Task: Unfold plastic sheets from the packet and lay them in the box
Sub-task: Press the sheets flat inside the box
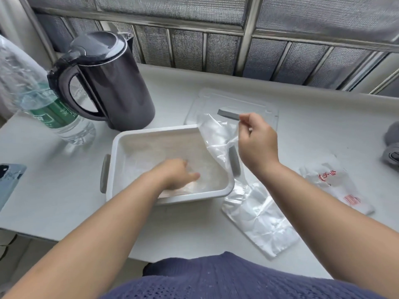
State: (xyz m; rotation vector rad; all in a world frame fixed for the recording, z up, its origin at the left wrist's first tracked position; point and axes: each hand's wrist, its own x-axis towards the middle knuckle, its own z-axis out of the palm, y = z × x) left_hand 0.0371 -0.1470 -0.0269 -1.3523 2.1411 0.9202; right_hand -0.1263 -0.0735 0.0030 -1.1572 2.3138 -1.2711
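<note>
A white plastic box (pixel 151 131) with grey side handles stands on the table in front of me. My left hand (pixel 176 174) reaches down inside it and rests on clear plastic at the bottom. My right hand (pixel 257 143) is raised over the box's right rim and pinches the top edge of a clear plastic sheet (pixel 218 137), which drapes over that rim into the box. More clear sheet (pixel 259 216) lies flat on the table right of the box. The packet (pixel 336 186), white with red print, lies further right.
A black electric kettle (pixel 112 83) stands behind the box at the left, with a clear water bottle (pixel 43 104) beside it. The box's clear lid (pixel 233 102) lies behind my right hand. A phone (pixel 8 180) sits at the left edge, a grey object (pixel 393 145) at the right edge.
</note>
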